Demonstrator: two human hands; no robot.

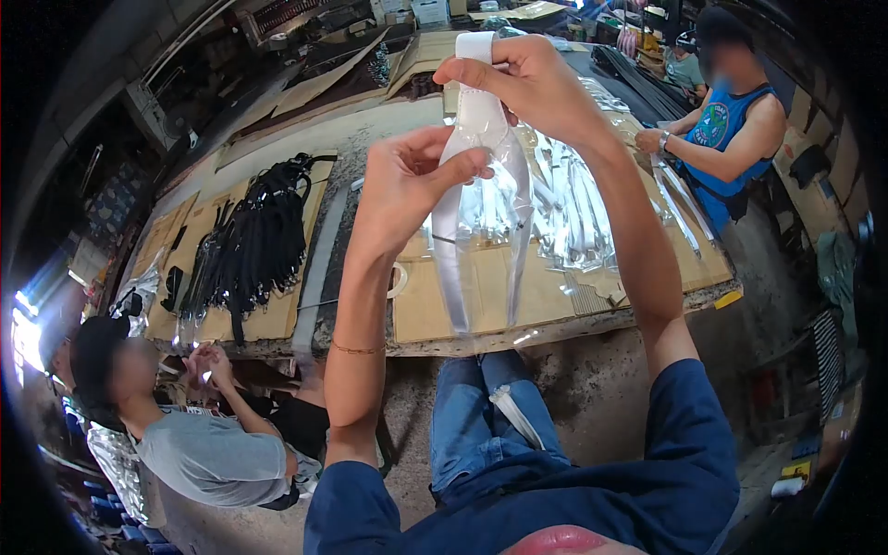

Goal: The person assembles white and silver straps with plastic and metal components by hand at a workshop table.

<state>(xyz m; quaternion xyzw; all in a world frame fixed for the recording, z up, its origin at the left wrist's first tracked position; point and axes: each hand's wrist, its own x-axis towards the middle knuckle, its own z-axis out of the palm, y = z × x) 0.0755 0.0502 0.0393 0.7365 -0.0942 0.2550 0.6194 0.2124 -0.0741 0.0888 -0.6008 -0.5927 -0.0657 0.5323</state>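
White strap (479,111), top loop (474,46) gripped in right hand (525,85), left hand (407,180) pinching it lower down, tails (450,277) hanging below both

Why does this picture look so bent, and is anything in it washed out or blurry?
Head view: strong wide-angle curving, black corners; glare whitens the window at far left and glints off the clear wrapping; faces of both nearby people are blurred; the background at top left is dim.

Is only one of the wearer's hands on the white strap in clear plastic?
No, the left hand pinches the white strap in clear plastic and the right hand grips it higher up.
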